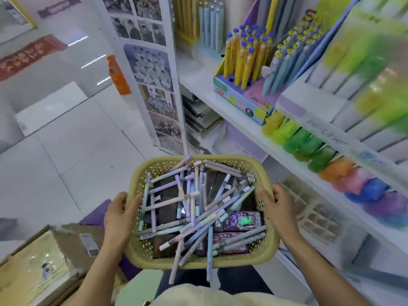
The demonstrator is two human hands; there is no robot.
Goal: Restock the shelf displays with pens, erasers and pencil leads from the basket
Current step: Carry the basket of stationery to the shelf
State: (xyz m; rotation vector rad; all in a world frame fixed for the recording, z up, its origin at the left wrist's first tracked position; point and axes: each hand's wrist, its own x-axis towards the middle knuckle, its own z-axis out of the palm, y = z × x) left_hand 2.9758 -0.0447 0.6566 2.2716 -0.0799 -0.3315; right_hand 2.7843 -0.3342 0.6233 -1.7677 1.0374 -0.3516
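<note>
Left hand (120, 214), right hand (280, 208) grip basket (220, 159) sides; pens (176, 200) heaped inside.

Perforated matt plastic basket (199, 260), glossy tiled floor (72, 140), brown cardboard box (72, 237).

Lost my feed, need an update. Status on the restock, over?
Left hand and right hand grip the basket by its sides. Pens and boxes loose inside; two pens overhang the near rim. Shelf to the right, nothing in the way.
</note>
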